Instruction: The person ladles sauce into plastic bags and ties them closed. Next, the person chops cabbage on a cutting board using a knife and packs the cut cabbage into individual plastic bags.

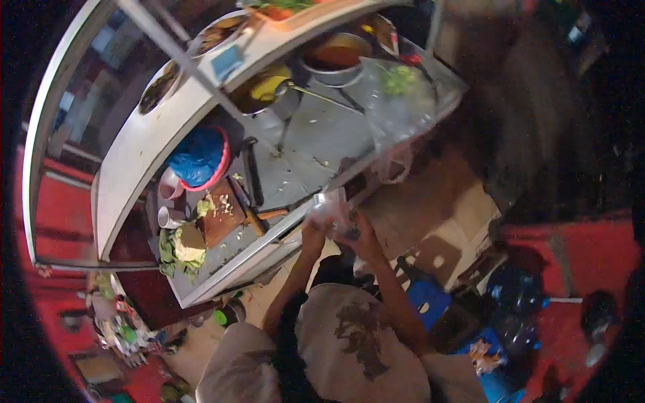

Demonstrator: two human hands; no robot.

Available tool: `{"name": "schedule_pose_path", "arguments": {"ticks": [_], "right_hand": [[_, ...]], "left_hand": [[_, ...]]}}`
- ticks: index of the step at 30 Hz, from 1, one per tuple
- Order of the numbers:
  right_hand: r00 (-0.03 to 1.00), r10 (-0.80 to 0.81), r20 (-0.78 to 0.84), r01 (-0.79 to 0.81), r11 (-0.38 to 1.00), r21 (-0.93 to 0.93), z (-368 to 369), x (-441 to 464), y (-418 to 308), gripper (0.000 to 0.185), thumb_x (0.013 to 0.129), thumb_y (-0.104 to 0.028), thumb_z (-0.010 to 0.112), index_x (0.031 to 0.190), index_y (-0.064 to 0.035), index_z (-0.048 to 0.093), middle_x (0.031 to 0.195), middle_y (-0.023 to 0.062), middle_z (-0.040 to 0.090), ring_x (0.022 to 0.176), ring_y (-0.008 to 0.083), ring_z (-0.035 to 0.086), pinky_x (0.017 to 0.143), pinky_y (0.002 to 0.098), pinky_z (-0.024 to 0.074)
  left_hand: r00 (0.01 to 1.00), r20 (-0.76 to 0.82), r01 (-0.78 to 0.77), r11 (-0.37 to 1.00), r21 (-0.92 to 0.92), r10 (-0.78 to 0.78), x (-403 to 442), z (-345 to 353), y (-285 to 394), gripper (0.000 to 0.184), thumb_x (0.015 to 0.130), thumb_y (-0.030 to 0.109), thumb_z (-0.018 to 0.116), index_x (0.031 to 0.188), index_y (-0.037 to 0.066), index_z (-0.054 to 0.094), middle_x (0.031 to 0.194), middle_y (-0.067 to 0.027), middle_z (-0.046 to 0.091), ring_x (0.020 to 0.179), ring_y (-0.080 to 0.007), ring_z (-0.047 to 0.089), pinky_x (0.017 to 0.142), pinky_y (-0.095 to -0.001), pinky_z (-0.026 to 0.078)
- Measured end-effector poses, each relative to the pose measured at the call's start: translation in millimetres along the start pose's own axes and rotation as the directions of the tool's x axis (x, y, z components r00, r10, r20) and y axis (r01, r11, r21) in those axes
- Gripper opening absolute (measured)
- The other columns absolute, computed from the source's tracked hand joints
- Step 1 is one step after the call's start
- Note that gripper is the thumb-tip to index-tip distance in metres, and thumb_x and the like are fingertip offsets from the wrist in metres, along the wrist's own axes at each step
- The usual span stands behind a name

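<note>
Blur keeps us from telling whether the clear plastic (329, 207) between the left grip (314, 235) and right grip (361, 235) holds anything. We see the orange-and-green food (281, 9) cut off by the top edge; the blue bag's (196, 158) inside is hidden from us.

No text, label, brand, number or sign was legible in the head view.
</note>
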State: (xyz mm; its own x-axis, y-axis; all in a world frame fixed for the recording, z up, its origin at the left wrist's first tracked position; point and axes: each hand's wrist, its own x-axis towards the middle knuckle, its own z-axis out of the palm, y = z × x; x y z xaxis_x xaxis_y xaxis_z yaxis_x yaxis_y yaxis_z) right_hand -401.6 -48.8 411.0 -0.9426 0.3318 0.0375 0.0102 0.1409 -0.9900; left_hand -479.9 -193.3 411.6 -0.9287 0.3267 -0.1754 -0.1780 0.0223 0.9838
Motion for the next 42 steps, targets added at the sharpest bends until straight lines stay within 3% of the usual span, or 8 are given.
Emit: {"name": "schedule_pose_path", "arguments": {"ticks": [10, 20, 24, 28, 30, 34, 36, 42], "right_hand": [[0.973, -0.072, 0.219, 0.143, 0.933, -0.330, 42.4, 167.0, -53.7, 0.048, 0.075, -0.040, 0.074, 0.103, -0.0018, 0.063, 0.091, 0.0177, 0.066, 0.084, 0.0333, 0.065, 0.073, 0.0402, 0.0492], [0.958, 0.041, 0.283, 0.118, 0.844, -0.523, 48.2, 198.0, -10.5, 0.046, 0.076, -0.041, 0.073, 0.104, -0.0057, 0.064, 0.097, 0.0154, 0.066, 0.088, 0.0309, 0.065, 0.074, 0.0410, 0.0498], [0.984, 0.072, 0.161, -0.055, 0.993, -0.109, 22.0, 222.1, 16.4, 0.041, 0.082, -0.042, 0.068, 0.102, -0.0062, 0.064, 0.092, 0.0040, 0.066, 0.085, 0.0179, 0.062, 0.069, 0.0335, 0.0500], [0.869, 0.433, 0.238, -0.484, 0.844, 0.233, -8.4, 243.4, -2.8, 0.037, 0.088, -0.040, 0.063, 0.104, -0.0062, 0.063, 0.094, 0.0004, 0.062, 0.086, 0.0117, 0.058, 0.067, 0.0287, 0.0498], [0.892, 0.401, 0.207, -0.449, 0.839, 0.308, -11.0, 234.9, -16.5, 0.035, 0.087, -0.038, 0.065, 0.104, -0.0068, 0.062, 0.101, 0.0021, 0.060, 0.090, 0.0117, 0.057, 0.064, 0.0297, 0.0511], [0.912, 0.361, 0.197, -0.411, 0.802, 0.434, -3.6, 233.9, -11.8, 0.033, 0.087, -0.028, 0.066, 0.108, -0.0020, 0.060, 0.102, 0.0042, 0.060, 0.091, 0.0149, 0.059, 0.064, 0.0323, 0.0576], [0.933, 0.272, 0.236, -0.352, 0.826, 0.439, 2.3, 226.7, -43.5, 0.033, 0.087, -0.026, 0.066, 0.109, -0.0029, 0.059, 0.102, 0.0046, 0.060, 0.091, 0.0135, 0.059, 0.063, 0.0315, 0.0571], [0.964, 0.216, 0.153, -0.239, 0.958, 0.157, 12.7, 280.9, -46.9, 0.038, 0.090, -0.043, 0.059, 0.101, -0.0072, 0.058, 0.088, 0.0002, 0.060, 0.072, 0.0083, 0.059, 0.054, 0.0230, 0.0472]], "left_hand": [[0.917, -0.027, -0.381, 0.892, 0.243, 0.399, 116.0, -51.9, 63.2, 0.030, 0.083, 0.021, 0.071, 0.102, 0.002, 0.057, 0.081, -0.0038, 0.064, 0.074, -0.0097, 0.057, 0.066, -0.0264, 0.047], [0.969, -0.085, -0.224, 0.970, 0.096, 0.232, 142.5, -59.7, 16.1, 0.028, 0.081, 0.024, 0.073, 0.091, 0.001, 0.062, 0.080, -0.0028, 0.063, 0.076, -0.0122, 0.056, 0.068, -0.0298, 0.047], [0.971, -0.234, 0.055, 0.998, -0.008, -0.055, 153.2, -56.9, 7.2, 0.031, 0.078, 0.025, 0.074, 0.090, -0.001, 0.062, 0.080, -0.0071, 0.065, 0.074, -0.0176, 0.060, 0.065, -0.0319, 0.048], [0.955, -0.234, -0.027, 0.840, 0.542, 0.181, 161.3, -61.7, 5.3, 0.042, 0.074, 0.023, 0.076, 0.102, -0.002, 0.059, 0.092, -0.0205, 0.065, 0.079, -0.0393, 0.062, 0.066, -0.0396, 0.049], [0.656, -0.310, 0.044, 0.375, 0.926, 0.688, 149.8, -47.5, 26.0, 0.054, 0.073, 0.025, 0.077, 0.114, -0.002, 0.054, 0.107, -0.0227, 0.060, 0.088, -0.0401, 0.060, 0.070, -0.0414, 0.049], [0.587, -0.389, 0.026, 0.465, 0.885, 0.710, 129.0, -19.8, 74.3, 0.063, 0.075, 0.030, 0.077, 0.122, -0.002, 0.050, 0.118, -0.0206, 0.055, 0.094, -0.0350, 0.060, 0.072, -0.0388, 0.050], [0.891, -0.418, -0.101, 0.974, 0.201, 0.178, 127.1, 8.2, 87.1, 0.052, 0.080, 0.030, 0.073, 0.115, -0.003, 0.052, 0.119, -0.0183, 0.054, 0.096, -0.0231, 0.057, 0.072, -0.0325, 0.049], [0.718, -0.659, -0.253, 0.966, 0.056, 0.226, 121.7, -2.6, 96.8, 0.025, 0.088, 0.025, 0.067, 0.074, 0.005, 0.061, 0.071, 0.0019, 0.058, 0.072, -0.0067, 0.050, 0.060, -0.0236, 0.041]]}}
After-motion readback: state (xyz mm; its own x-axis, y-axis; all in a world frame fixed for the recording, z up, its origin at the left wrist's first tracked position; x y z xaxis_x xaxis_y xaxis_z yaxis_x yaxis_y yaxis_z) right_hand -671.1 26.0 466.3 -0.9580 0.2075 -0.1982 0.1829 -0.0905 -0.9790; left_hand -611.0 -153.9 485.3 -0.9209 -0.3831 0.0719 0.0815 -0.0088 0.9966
